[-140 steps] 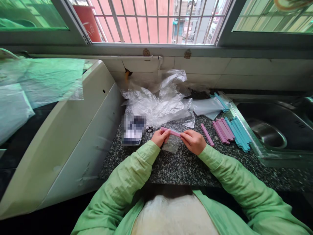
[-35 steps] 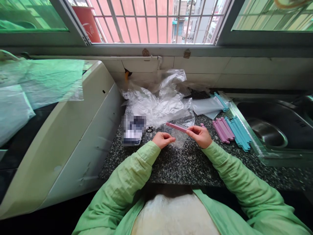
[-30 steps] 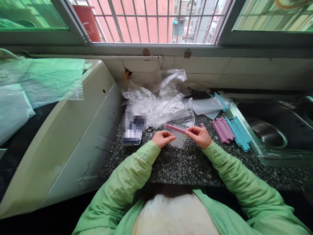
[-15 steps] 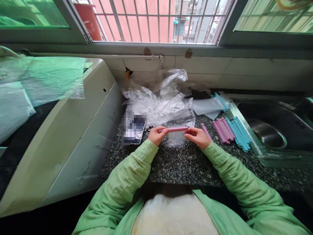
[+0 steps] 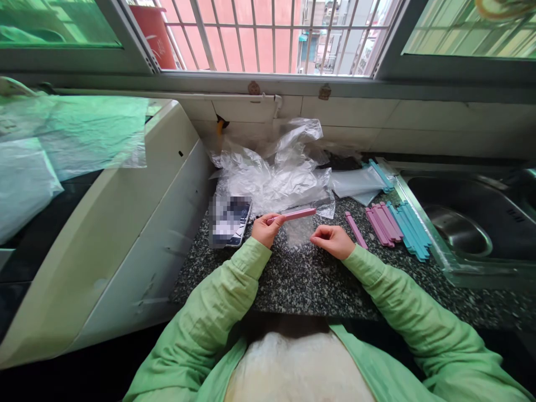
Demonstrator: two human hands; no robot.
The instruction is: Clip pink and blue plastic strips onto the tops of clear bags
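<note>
Left hand [image 5: 263,229] pinches unlabelled pink clip [image 5: 295,214] bearing small clear bag [image 5: 298,232].

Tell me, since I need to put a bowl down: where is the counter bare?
Bare granite counter lies between the hands and the front edge. Crowded: crumpled plastic at the back, pink clips and blue clips by the sink.

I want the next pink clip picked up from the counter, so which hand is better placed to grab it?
The right hand, probably. It holds nothing and lies beside the loose pink clip on the counter. The left hand is busy gripping the pink clip on the small clear bag.
</note>
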